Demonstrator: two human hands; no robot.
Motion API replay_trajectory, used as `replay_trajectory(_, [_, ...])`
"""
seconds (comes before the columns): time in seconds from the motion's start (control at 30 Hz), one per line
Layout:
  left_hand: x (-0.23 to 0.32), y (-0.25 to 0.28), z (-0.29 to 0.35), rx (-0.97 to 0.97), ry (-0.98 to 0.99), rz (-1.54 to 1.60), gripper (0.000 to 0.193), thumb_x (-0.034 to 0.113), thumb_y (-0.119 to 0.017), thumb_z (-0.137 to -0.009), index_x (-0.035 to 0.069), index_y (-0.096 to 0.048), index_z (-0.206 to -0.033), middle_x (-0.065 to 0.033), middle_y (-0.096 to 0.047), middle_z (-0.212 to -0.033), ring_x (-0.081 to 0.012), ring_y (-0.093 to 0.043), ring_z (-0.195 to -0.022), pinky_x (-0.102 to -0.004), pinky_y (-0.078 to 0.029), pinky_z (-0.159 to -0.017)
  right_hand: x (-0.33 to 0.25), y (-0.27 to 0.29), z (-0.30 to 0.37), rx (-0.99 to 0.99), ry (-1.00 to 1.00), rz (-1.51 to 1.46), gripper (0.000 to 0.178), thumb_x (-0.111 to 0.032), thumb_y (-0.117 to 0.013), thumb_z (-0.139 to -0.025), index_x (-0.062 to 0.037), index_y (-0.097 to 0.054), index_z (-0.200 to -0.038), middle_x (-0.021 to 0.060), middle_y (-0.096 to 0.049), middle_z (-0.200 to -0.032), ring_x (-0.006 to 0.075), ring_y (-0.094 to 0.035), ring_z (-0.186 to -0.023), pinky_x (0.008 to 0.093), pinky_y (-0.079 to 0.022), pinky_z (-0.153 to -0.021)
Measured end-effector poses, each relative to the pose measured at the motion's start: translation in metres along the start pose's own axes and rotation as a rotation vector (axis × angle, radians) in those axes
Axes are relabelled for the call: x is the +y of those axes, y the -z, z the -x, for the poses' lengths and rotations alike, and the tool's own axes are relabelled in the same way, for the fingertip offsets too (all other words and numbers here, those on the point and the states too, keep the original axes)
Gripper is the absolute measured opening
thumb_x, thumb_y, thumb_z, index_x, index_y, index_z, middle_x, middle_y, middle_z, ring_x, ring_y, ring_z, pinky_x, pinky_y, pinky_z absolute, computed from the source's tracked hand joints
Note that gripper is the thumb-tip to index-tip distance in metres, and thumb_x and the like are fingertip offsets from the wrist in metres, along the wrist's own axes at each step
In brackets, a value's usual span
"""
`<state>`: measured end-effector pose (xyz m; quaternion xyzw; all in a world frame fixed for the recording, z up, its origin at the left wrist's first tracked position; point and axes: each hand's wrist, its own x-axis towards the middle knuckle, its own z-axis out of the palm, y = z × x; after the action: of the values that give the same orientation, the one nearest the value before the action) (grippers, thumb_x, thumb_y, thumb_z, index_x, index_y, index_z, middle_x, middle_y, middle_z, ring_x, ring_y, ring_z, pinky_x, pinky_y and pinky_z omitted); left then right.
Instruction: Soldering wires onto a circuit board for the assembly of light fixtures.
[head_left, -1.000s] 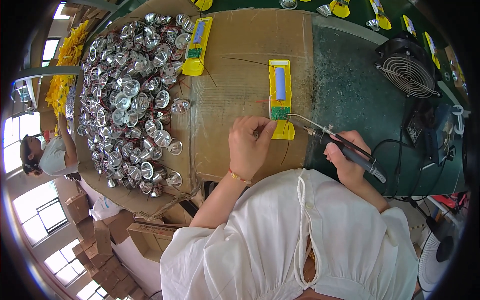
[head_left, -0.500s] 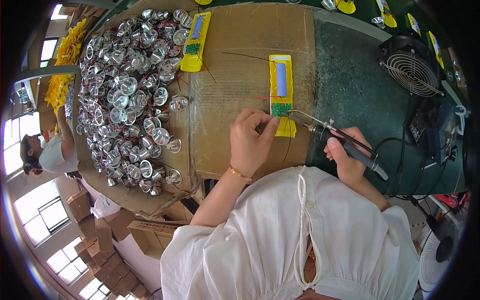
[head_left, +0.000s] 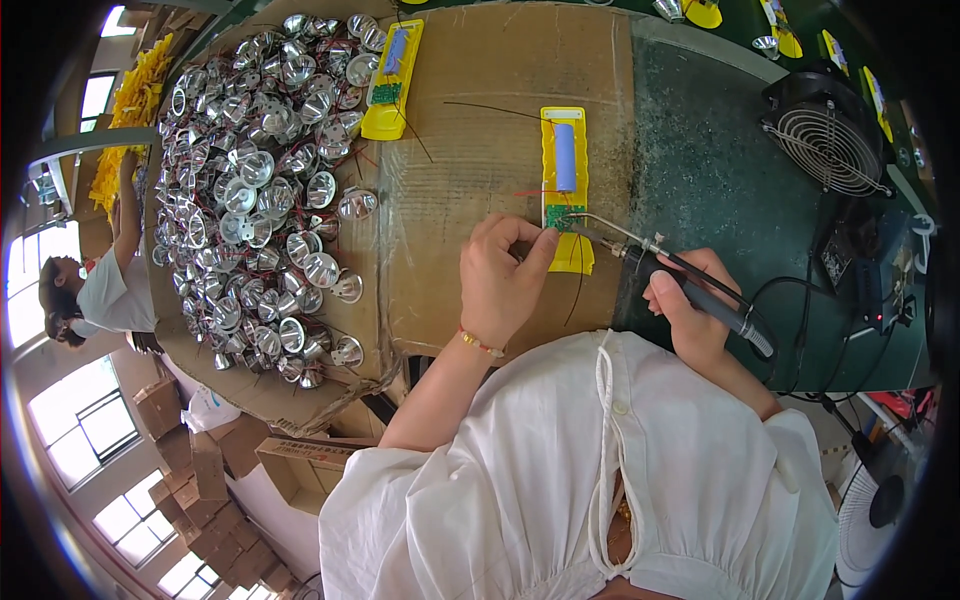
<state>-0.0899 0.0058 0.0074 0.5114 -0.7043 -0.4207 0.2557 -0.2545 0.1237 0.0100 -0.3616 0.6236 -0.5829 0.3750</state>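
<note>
Our right hand point(head_left: 694, 322) wraps its grip round a soldering iron point(head_left: 724, 315); our left hand's point(head_left: 503, 278) is narrow beside the green board point(head_left: 553, 216), whether pinching anything we cannot tell. The yellow case point(head_left: 581, 185) lies near the cardboard's point(head_left: 480, 150) right edge, long axis far-to-near, battery point(head_left: 565, 158) toward the far edge.

Our right hand point(head_left: 692, 312) grips a black soldering iron point(head_left: 733, 323), its tip at a green circuit board point(head_left: 560, 213) ahead-left of that grip, in a yellow casing point(head_left: 573, 258). Left of the grip, our left hand point(head_left: 500, 282) curls beside the board, whatever it pinches hidden. Farther left, we see heaped silver reflectors point(head_left: 256, 168); ahead-right, a black fan point(head_left: 822, 132).
</note>
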Motion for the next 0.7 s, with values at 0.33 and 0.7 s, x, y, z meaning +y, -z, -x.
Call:
replay_trajectory(0.33, [-0.0007,-0.0049,0.0021,0.071,0.017,-0.014,0.016,0.01,-0.068,-0.074,-0.002,-0.06,-0.067,-0.01,-0.054,-0.066,-0.0174,-0.053,-0.052,-0.0282,-0.043,-0.049,0.0052,-0.003,-0.0011,0.026,-0.168,-0.167,0.015,-0.008,-0.062,-0.08,0.002,-0.054,-0.089,0.0078,-0.06,-0.068,0.0088,-0.056,-0.058,0.0202,-0.046,-0.051])
replay_trajectory(0.7, [-0.0006,-0.0034,0.001,0.063,0.012,-0.023,0.017,0.011,-0.068,-0.074,-0.002,-0.06,-0.067,-0.0093,-0.054,-0.065,-0.0163,-0.053,-0.05,-0.0267,-0.042,-0.048,0.0005,-0.0033,0.0003,0.072,-0.139,-0.164,0.014,-0.009,-0.057,-0.083,0.0014,-0.052,-0.09,0.009,-0.057,-0.065,0.0103,-0.052,-0.053,0.0207,-0.043,-0.047])
